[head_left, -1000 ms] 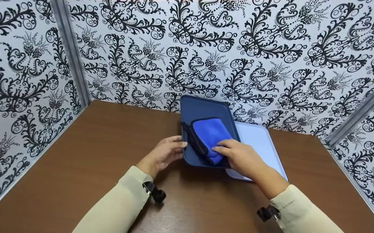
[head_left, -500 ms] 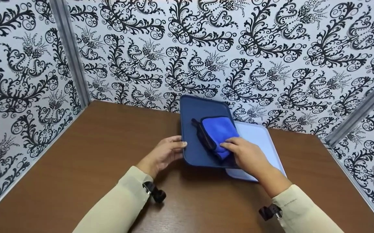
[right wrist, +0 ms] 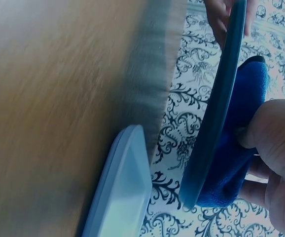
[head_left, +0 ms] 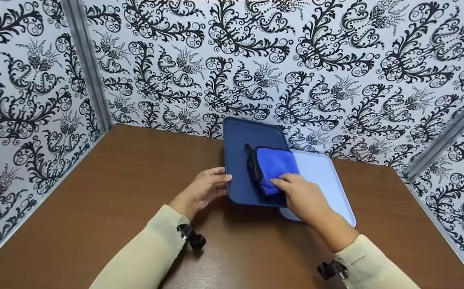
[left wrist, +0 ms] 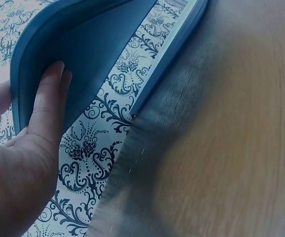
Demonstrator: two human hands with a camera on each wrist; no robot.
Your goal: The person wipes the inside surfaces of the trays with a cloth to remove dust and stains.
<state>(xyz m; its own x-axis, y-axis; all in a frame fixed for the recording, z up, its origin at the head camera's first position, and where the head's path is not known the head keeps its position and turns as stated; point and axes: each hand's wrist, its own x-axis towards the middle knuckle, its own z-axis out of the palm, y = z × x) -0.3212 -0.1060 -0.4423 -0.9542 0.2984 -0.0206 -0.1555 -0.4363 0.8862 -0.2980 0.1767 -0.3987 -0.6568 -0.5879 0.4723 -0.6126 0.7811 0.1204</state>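
A dark blue tray (head_left: 240, 144) is held up off the table, tilted, by my left hand (head_left: 203, 189), whose thumb lies over the left rim and whose fingers reach underneath. In the left wrist view those fingers (left wrist: 48, 101) press against the tray's underside. My right hand (head_left: 306, 196) grips a folded blue cloth (head_left: 276, 160) with black edging against the tray's upper face. From the right wrist view, the cloth (right wrist: 246, 108) lies flat along the tray, with the thumb on top of it.
A light blue tray (head_left: 328, 176) lies on the brown table (head_left: 155, 160), partly beneath the dark tray's right side. Behind stands a wall (head_left: 256, 60) with black scroll patterns, and similar panels flank both sides.
Across the dark tray, the cloth has slid right with my right hand, then slightly back left and turned more upright. My left hand and the tray have stayed nearly still.
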